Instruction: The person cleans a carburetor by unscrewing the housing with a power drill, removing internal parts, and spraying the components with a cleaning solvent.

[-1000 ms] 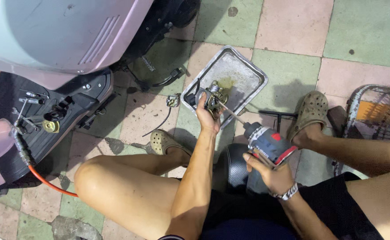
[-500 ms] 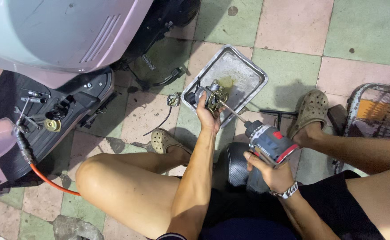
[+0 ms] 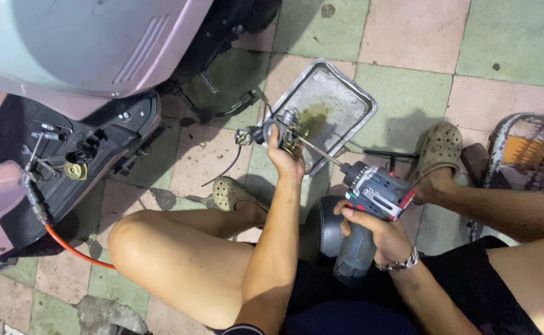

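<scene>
- The left hand (image 3: 284,155) has its fingers closed around a small grey-and-brass metal engine part (image 3: 281,131), held up just above the near edge of a dented rectangular steel tray (image 3: 340,93) at upper centre of the frame.
- The part looks rigid and dense for its size — cast metal with lumps and ports. It is probably oily, judging by the yellowish stain in the tray, so likely slippery; the body gives the surest hold, as the hand has it now.
- The right hand (image 3: 377,232) grips the handle of a grey, black and red cordless drill (image 3: 371,198); its long thin bit (image 3: 321,154) runs up-left to the part. The drill looks heavy toward its base.
- The surface is a worn tiled floor (image 3: 408,37) of green and pink squares — hard and gritty.
- Room is tight: a pale lilac scooter (image 3: 67,56) with opened footboard fills the upper left, an orange cable (image 3: 73,248) trails below it, and a rusty wire basket (image 3: 526,149) sits at right.
</scene>
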